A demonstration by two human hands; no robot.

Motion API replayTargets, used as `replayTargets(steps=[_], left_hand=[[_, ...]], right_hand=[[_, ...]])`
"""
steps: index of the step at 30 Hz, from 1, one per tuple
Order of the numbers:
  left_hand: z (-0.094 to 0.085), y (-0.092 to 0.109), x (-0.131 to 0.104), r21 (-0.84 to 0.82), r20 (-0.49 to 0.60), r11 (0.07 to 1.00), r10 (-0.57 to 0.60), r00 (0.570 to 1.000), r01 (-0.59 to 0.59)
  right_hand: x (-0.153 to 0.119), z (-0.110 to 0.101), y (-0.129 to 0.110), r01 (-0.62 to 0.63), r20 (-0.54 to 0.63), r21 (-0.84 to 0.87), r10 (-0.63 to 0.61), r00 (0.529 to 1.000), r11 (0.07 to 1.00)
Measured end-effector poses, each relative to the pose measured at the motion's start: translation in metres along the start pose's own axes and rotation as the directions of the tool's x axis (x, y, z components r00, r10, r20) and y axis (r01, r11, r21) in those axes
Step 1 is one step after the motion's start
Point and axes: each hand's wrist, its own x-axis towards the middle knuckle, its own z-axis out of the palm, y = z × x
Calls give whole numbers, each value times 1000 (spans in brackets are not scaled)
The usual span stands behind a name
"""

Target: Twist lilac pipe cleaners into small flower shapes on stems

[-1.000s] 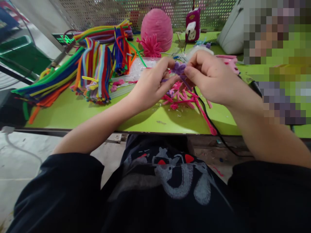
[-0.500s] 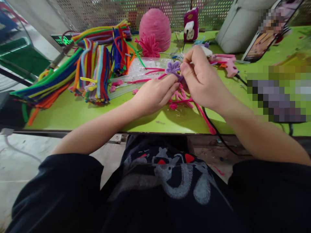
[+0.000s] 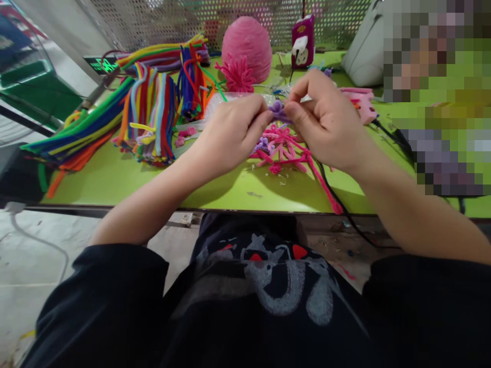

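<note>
Between my two hands is a purple pipe cleaner flower [image 3: 278, 108], pinched from both sides just above the table. My left hand [image 3: 233, 130] is closed on its left edge with thumb and forefinger. From the right, my right hand [image 3: 324, 120] grips it between thumb and fingertips; the exact hold is partly hidden. Beneath them lie pink pipe cleaner pieces [image 3: 282, 140] bent into flower and branch shapes. A small purple curled piece [image 3: 264, 145] rests beside these, close under my left hand. One pink stem [image 3: 324, 186] stretches toward the table's front edge.
Bundles of coloured pipe cleaners [image 3: 149, 112] lie on the left of the green table [image 3: 215, 191]. At the back stand a pink dome [image 3: 247, 48], a pink pompom-like flower [image 3: 238, 74] and a purple power socket [image 3: 303, 41]. A pink glue gun [image 3: 362, 105] and black cable [image 3: 341, 202] are right.
My left hand has risen and turned to pinch the purple flower's left side. The flower has tilted, so its petals show less. The small purple piece below has come into view.
</note>
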Motion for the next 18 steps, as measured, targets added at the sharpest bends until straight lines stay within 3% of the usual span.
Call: replayTargets(steps=[3, 6, 12, 18], left_hand=[[3, 1, 0, -77, 15, 993, -84, 996, 85], [4, 0, 3, -102, 36, 987, -121, 992, 124], [1, 4, 6, -127, 71, 986, -97, 993, 106], [2, 16, 3, -183, 86, 974, -123, 989, 137]], right_hand=[[1, 0, 4, -45, 39, 190, 38, 999, 981], [2, 0, 7, -71, 71, 260, 54, 996, 963], [5, -6, 7, -90, 62, 241, 77, 995, 966], [4, -11, 2, -59, 62, 87, 54, 997, 994]])
